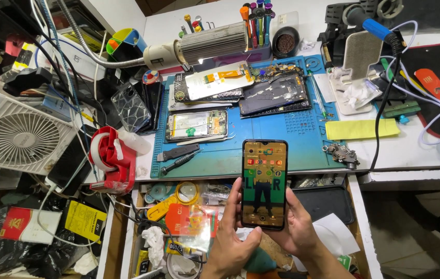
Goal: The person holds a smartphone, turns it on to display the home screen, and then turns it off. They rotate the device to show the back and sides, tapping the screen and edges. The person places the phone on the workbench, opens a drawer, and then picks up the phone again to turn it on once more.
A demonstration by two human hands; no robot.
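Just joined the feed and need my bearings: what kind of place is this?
Most likely a phone repair bench. Opened phones lie on a blue work mat, a soldering iron rests at the back, and both hands hold a lit phone upright.

From my remote feed the scene is brightly and evenly lit, the gooseneck lamp (209, 44) pouring white light onto the blue mat (302, 134). The white worktop (406, 150) at right nearly washes out. The lit phone screen (264, 183) glows, readable without glare. Shadows pool at the left clutter and the lower right corner. Edges bow from wide-angle distortion; focus stays sharp throughout.
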